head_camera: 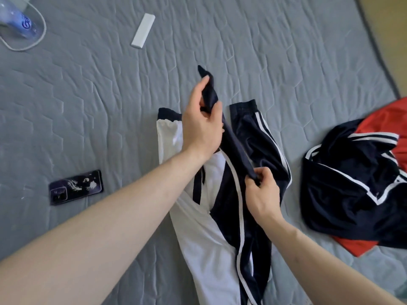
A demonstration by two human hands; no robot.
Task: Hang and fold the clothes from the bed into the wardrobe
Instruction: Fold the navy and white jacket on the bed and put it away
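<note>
We see a grey quilted bed [92, 102] from above. In the middle lies a jacket [222, 227] that is dark blue and white, with white stripes down one sleeve. Our left hand [201, 126] grips the far end of a long dark blue strip of cloth [234, 144], with fingers and thumb curled round it. Our right hand [263, 192] pinches the near end of the same strip. The strip is pulled straight between both hands, just above the jacket. We cannot tell if the strip is part of the jacket or a thing of its own.

To the right lies a crumpled dark blue garment with white stripes [350, 194], on top of a red cloth [387, 124]. To the left a phone [76, 187] lies flat on the bed. Farther up we see a white bar [143, 31], and a water bottle [18, 20] in the top left corner
</note>
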